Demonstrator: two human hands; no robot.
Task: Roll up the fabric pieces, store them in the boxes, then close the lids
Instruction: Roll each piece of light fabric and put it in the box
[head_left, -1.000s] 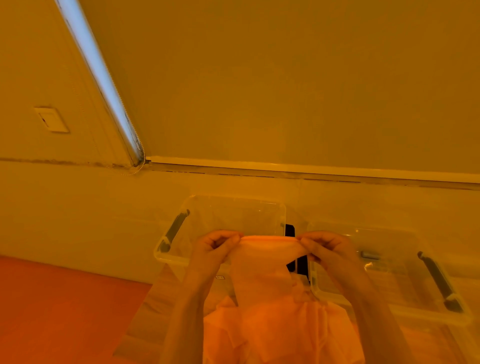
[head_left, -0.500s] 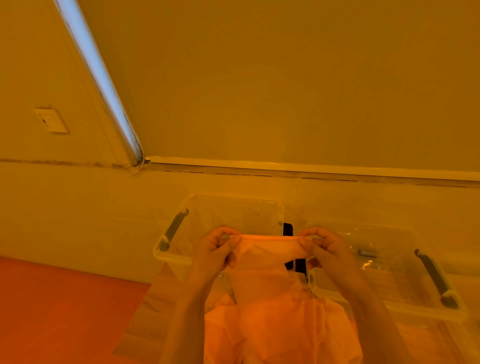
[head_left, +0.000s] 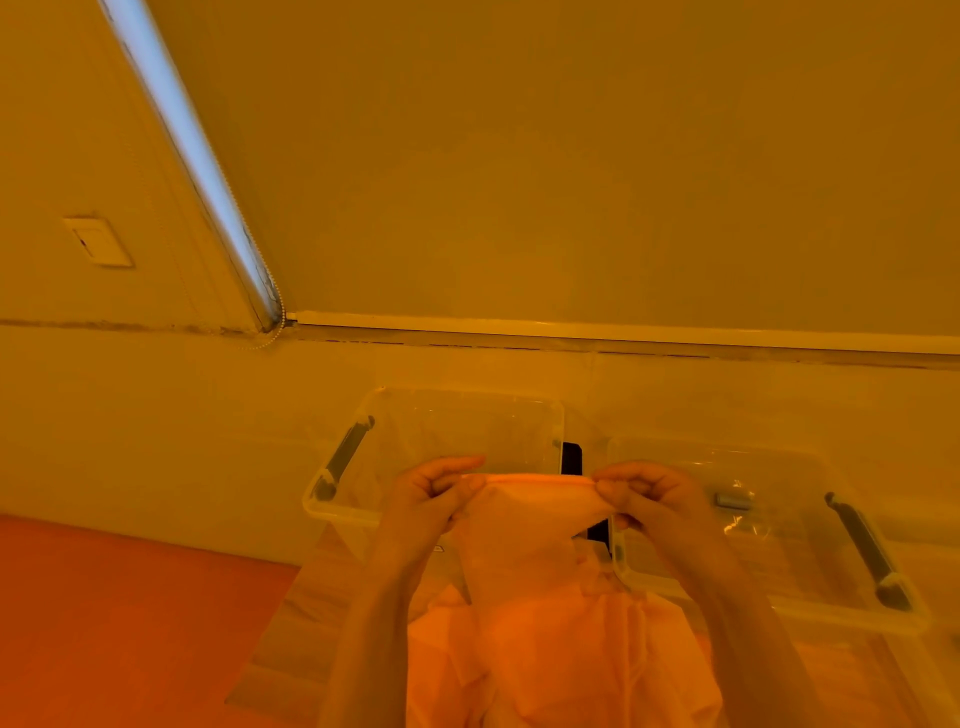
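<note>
Orange fabric piece (head_left: 524, 540), top edge rolled

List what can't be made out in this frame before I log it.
- Head view: true colours, under the orange cast.
- Small grey item in right box: too small.
- Fabric held by left hand and right hand: lower part cut off by bottom edge.
- Lids: not visible.

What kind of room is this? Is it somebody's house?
Probably a room in a home, though I can't be sure. There's a wall switch, a window blind with a sill under it, and clear storage boxes on a wooden floor.
</note>
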